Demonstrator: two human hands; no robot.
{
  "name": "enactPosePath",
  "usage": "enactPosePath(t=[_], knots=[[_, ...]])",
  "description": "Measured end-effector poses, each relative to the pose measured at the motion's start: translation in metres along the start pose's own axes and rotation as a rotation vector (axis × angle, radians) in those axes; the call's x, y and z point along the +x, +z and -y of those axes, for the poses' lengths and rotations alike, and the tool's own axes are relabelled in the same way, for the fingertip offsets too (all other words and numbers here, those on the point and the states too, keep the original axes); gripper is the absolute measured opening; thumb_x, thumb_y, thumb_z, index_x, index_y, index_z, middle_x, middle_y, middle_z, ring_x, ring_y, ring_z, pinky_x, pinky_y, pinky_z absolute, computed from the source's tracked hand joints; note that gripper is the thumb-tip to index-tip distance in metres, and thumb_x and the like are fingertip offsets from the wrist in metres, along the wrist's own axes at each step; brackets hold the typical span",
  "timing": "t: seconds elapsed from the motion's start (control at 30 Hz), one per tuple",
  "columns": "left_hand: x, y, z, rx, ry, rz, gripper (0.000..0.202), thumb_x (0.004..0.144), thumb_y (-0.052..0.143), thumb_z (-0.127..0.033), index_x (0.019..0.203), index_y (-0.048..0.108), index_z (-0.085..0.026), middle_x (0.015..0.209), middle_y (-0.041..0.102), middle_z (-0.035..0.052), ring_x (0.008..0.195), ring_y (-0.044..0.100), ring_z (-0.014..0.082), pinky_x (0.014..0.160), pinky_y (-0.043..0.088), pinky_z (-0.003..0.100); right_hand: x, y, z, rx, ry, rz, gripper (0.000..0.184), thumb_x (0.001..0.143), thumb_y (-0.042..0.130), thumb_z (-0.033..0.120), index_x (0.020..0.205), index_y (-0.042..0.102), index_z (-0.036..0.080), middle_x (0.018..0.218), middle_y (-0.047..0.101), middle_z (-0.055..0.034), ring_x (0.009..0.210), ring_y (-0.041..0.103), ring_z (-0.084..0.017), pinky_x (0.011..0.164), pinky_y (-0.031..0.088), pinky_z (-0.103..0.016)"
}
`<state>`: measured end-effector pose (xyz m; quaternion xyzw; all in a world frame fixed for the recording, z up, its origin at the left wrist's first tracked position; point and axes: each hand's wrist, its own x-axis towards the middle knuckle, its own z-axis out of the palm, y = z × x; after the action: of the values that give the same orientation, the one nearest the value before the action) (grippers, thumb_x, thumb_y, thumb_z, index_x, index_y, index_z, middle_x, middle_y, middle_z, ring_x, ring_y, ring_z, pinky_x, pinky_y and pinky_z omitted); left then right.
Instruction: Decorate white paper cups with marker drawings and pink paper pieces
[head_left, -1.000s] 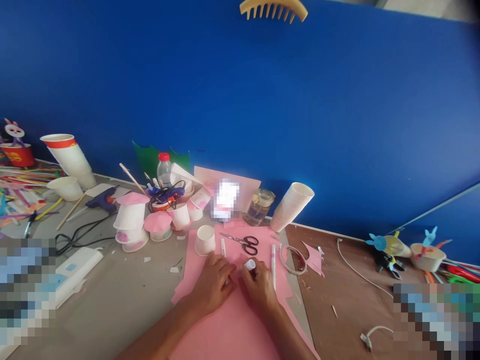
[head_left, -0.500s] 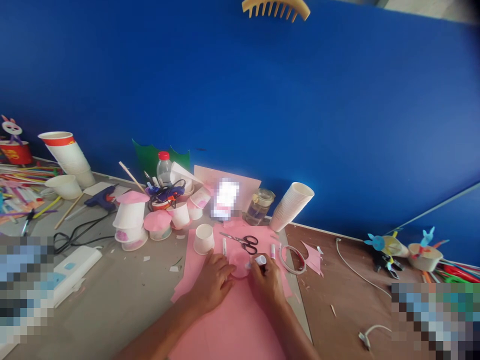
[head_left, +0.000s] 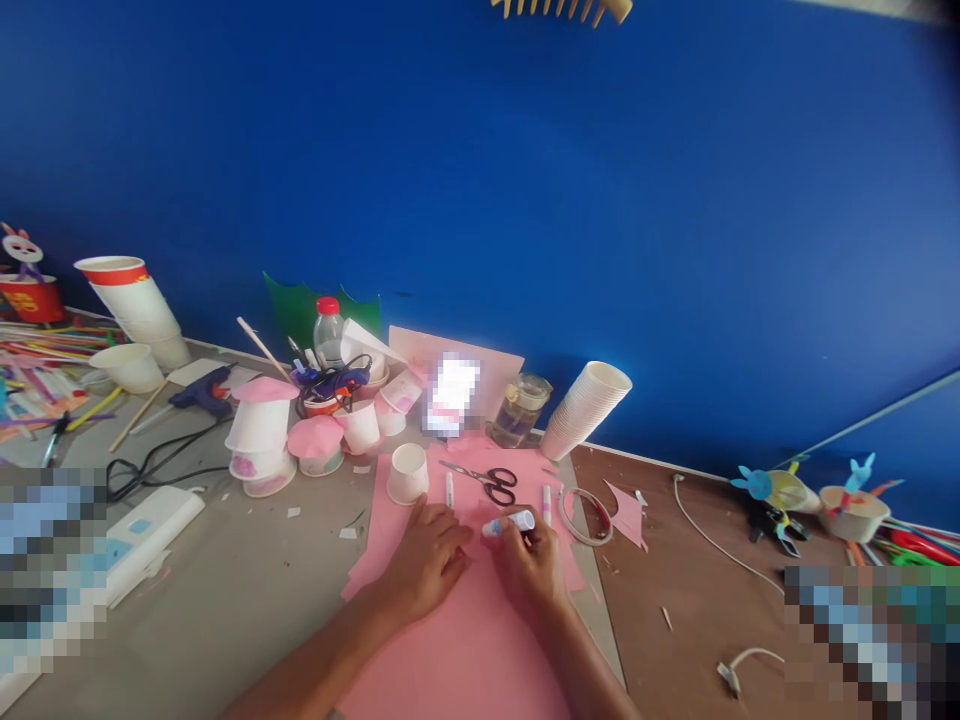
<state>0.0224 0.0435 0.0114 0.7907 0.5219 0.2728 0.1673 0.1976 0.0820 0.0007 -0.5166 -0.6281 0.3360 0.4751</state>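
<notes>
My right hand is closed around a small white glue stick, its tip pointing left over a pink paper sheet. Just to the left, my left hand rests on the same sheet with its fingers curled down, pressing on the paper; whether anything lies under the fingers is hidden. Black-handled scissors, a white paper cup and two white pens lie just beyond the hands.
A roll of tape and pink scraps lie right of the sheet. A stack of white cups, a glass jar, a water bottle, decorated cups, a glue gun and cables crowd the back and left.
My right hand has moved a little right and tilted the glue stick onto its side. The small pink round piece seen between the hands half a second ago is no longer distinct.
</notes>
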Motion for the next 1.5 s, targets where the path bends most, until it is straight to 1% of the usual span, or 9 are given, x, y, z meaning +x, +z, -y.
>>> enactPosePath(t=[0.1, 0.23, 0.43, 0.53, 0.77, 1.0, 1.2, 1.37, 1.5], knots=[[0.000, 0.000, 0.000, -0.003, -0.002, -0.003, 0.021, 0.079, 0.052, -0.012, 0.094, 0.063, -0.021, 0.086, 0.061, 0.0032, 0.095, 0.050, 0.0225, 0.101, 0.030, 0.048, -0.002, 0.002, 0.005, -0.110, -0.009, 0.165, 0.022, 0.081, 0.055, 0.037, 0.075, 0.063, 0.017, 0.063, 0.063, -0.0017, 0.058, 0.054, -0.015, 0.052, 0.040, -0.024], [0.000, 0.004, 0.003, 0.000, 0.012, -0.012, 0.017, 0.080, 0.052, -0.013, 0.091, 0.064, -0.021, 0.086, 0.062, 0.0031, 0.097, 0.049, 0.0229, 0.102, 0.029, 0.049, -0.001, 0.001, 0.008, -0.258, -0.064, 0.217, 0.020, 0.082, 0.054, 0.033, 0.075, 0.065, 0.018, 0.063, 0.064, -0.0027, 0.067, 0.056, -0.019, 0.059, 0.041, -0.027], [-0.001, 0.008, 0.005, 0.011, 0.028, -0.040, 0.016, 0.081, 0.055, -0.016, 0.092, 0.065, -0.023, 0.089, 0.064, 0.0024, 0.098, 0.051, 0.0228, 0.106, 0.022, 0.052, 0.007, -0.005, 0.001, -0.349, -0.164, 0.198, 0.019, 0.081, 0.048, 0.026, 0.069, 0.060, 0.019, 0.058, 0.063, 0.0000, 0.058, 0.054, -0.017, 0.067, 0.042, -0.031], [-0.001, 0.004, 0.002, 0.021, 0.023, -0.034, 0.018, 0.080, 0.054, -0.014, 0.090, 0.064, -0.023, 0.086, 0.064, 0.0021, 0.098, 0.052, 0.0229, 0.107, 0.021, 0.053, 0.008, -0.007, -0.003, -0.381, -0.172, 0.126, 0.016, 0.080, 0.049, 0.026, 0.070, 0.059, 0.020, 0.053, 0.060, 0.0016, 0.055, 0.052, -0.016, 0.066, 0.042, -0.031], [0.000, 0.001, -0.001, 0.015, 0.000, -0.017, 0.020, 0.079, 0.053, -0.012, 0.091, 0.064, -0.023, 0.084, 0.064, 0.0014, 0.097, 0.052, 0.0230, 0.107, 0.019, 0.054, 0.003, -0.010, -0.007, -0.120, -0.190, -0.080, 0.025, 0.086, 0.047, 0.037, 0.081, 0.061, 0.017, 0.070, 0.065, -0.0045, 0.058, 0.057, -0.015, 0.053, 0.046, -0.026], [0.000, 0.001, 0.000, 0.015, 0.009, -0.017, 0.018, 0.080, 0.053, -0.014, 0.092, 0.064, -0.023, 0.084, 0.063, 0.0009, 0.095, 0.052, 0.0219, 0.107, 0.018, 0.054, -0.001, -0.003, -0.003, -0.086, -0.184, 0.060, 0.023, 0.085, 0.052, 0.037, 0.080, 0.062, 0.017, 0.074, 0.066, -0.0055, 0.068, 0.060, -0.019, 0.059, 0.048, -0.029], [0.001, 0.002, -0.001, 0.028, 0.014, -0.028, 0.014, 0.081, 0.052, -0.014, 0.086, 0.062, -0.023, 0.082, 0.062, 0.0005, 0.095, 0.052, 0.0219, 0.107, 0.021, 0.052, -0.002, 0.001, 0.003, -0.340, -0.234, 0.192, 0.017, 0.083, 0.051, 0.030, 0.075, 0.062, 0.021, 0.067, 0.065, -0.0024, 0.068, 0.058, -0.020, 0.062, 0.045, -0.029], [0.000, 0.005, 0.001, 0.031, 0.015, -0.043, 0.014, 0.080, 0.054, -0.015, 0.086, 0.061, -0.025, 0.085, 0.064, 0.0006, 0.099, 0.052, 0.0234, 0.109, 0.019, 0.053, 0.004, -0.001, 0.001, -0.461, -0.342, 0.142, 0.015, 0.081, 0.049, 0.026, 0.073, 0.060, 0.021, 0.061, 0.062, -0.0010, 0.062, 0.055, -0.019, 0.061, 0.041, -0.029], [0.001, 0.004, 0.002, 0.034, 0.019, -0.032, 0.016, 0.081, 0.053, -0.015, 0.088, 0.064, -0.025, 0.085, 0.065, 0.0010, 0.100, 0.053, 0.0236, 0.109, 0.016, 0.055, 0.009, -0.007, -0.003, -0.458, -0.348, 0.072, 0.013, 0.080, 0.050, 0.024, 0.070, 0.058, 0.021, 0.048, 0.055, 0.0031, 0.051, 0.050, -0.016, 0.063, 0.041, -0.031]])
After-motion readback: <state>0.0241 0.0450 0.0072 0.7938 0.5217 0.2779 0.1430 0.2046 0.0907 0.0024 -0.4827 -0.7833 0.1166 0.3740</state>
